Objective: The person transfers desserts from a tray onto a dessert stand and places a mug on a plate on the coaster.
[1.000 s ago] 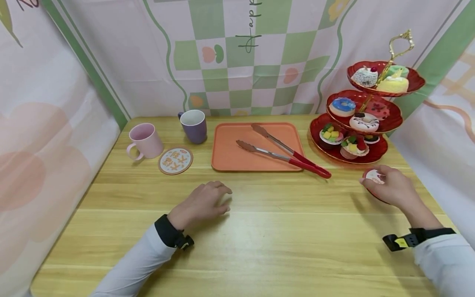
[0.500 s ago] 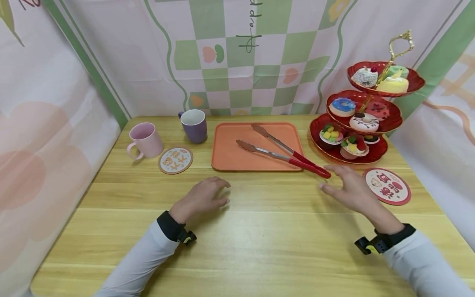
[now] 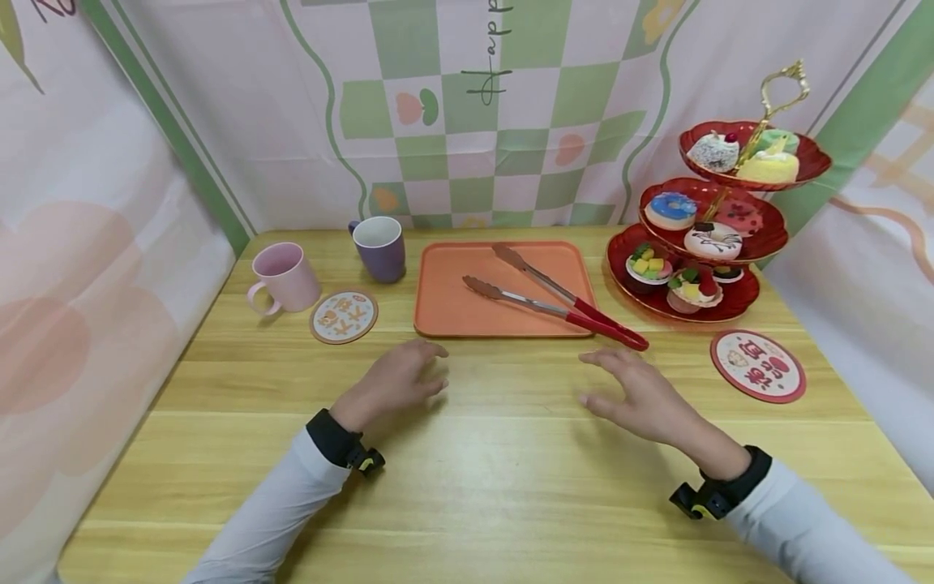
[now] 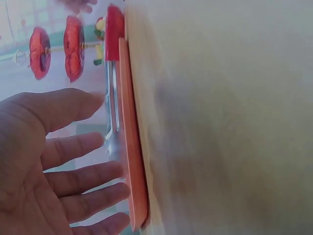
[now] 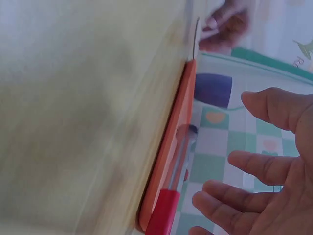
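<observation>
My left hand [image 3: 397, 379] hovers over the wooden table in front of the orange tray [image 3: 445, 292], fingers spread and holding nothing. To the right, my right hand [image 3: 642, 397] is likewise empty, its fingers apart, just below the red handles of the tongs [image 3: 606, 326]. The tongs lie spread across the tray, handles past its front right corner. A red-rimmed round coaster [image 3: 759, 365] lies flat right of my right hand. Another coaster [image 3: 344, 317], with an orange-brown rim, lies beyond my left hand. In the left wrist view the fingers [image 4: 83, 178] are loosely extended.
A pink mug [image 3: 288, 280] and a purple mug [image 3: 381, 250] stand at the back left. At the back right is a three-tier red stand [image 3: 744, 304] with a gold handle, carrying donuts, cakes and tarts. Patterned cloth [image 3: 467, 162] hangs behind and at both sides.
My right hand has let go of the red-rimmed coaster, now flat on the table, and has moved left toward the middle. The left hand has barely shifted.
</observation>
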The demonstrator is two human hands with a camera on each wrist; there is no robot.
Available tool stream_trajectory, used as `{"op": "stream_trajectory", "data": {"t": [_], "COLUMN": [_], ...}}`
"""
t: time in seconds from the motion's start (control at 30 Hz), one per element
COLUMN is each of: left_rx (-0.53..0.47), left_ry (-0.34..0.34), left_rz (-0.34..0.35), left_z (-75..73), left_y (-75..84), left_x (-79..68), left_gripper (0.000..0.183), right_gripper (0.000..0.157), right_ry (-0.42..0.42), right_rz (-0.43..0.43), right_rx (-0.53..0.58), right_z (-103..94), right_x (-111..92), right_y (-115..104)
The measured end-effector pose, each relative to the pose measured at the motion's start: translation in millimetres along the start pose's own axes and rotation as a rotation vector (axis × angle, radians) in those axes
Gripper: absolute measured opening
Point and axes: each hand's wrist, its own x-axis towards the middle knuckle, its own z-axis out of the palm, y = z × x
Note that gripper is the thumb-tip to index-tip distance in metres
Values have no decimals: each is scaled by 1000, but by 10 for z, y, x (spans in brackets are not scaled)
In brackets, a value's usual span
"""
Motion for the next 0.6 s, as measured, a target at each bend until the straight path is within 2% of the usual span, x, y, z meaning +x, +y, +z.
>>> {"op": "stream_trajectory", "data": {"t": [0.17,0.3,0.47,0.6], "left_rx": [-117,-225,-366,-487], "left_ry": [85,184,309,368], "left_rz": [-52,-126,-307,-421], "left_z": [-61,-116,-212,-292], "left_y": [-100,-232,-421,-556], "left_x": [47,96,175,244], "left_gripper": [49,59,71,76], "right_gripper": [48,50,51,49], "right_ry": [-7,-67,-145,-162], "right_rz": [-48,-84,-124,-152], "right_rx": [-11,12,34,29], "right_z": [99,175,245,282], "right_x": [-14,-21,-29,-48], "right_y": [-44,-87,-143,-167]}}
